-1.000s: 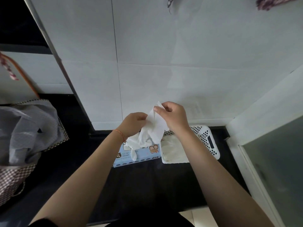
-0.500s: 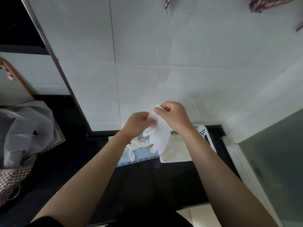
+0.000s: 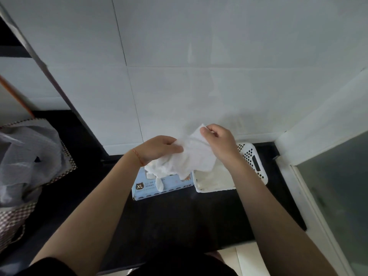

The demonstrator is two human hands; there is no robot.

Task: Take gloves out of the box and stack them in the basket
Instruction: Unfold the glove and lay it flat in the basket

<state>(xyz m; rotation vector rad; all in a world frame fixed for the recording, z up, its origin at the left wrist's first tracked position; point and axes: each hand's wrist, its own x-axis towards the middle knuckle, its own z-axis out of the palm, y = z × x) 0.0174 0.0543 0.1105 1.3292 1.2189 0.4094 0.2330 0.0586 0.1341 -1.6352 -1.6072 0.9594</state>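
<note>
A thin white glove (image 3: 194, 156) is stretched between my two hands above the counter. My left hand (image 3: 159, 149) pinches its left edge and my right hand (image 3: 218, 142) pinches its upper corner. Below them lies a light blue glove box (image 3: 169, 186) marked XL, with more white gloves (image 3: 157, 172) spilling from its opening. To the right of the box stands a white perforated basket (image 3: 253, 162) with pale gloves (image 3: 213, 179) lying flat inside; my right forearm covers part of it.
The box and basket sit on a black counter (image 3: 179, 216) against a white tiled wall (image 3: 199, 76). A checked bag with grey cloth (image 3: 25, 160) stands at the left. A white frame with frosted glass (image 3: 334, 196) borders the right side.
The glove has been drawn out wider between my hands, my left hand moving slightly left and down. The camera view shifted a little.
</note>
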